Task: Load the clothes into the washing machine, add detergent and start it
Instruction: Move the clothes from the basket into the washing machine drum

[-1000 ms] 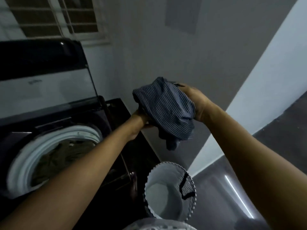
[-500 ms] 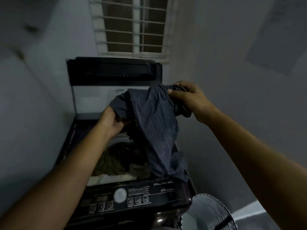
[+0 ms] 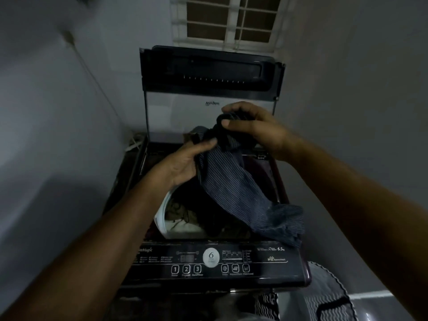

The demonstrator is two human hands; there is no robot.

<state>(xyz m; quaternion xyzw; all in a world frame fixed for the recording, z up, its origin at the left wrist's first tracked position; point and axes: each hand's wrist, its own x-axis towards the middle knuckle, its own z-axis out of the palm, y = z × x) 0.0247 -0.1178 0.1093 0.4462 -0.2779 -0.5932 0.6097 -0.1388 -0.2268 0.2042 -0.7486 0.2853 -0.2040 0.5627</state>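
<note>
Both hands grip striped dark garment over open top-load washing machine: left hand pinches one edge, right hand clutches bunched top; tail hangs at drum's right rim, clothes inside.

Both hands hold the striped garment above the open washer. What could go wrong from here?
The loose end of the striped garment hangs over the rim by the control panel; released now, it may stay outside the drum and be caught by the lid. It could brush the buttons.
</note>
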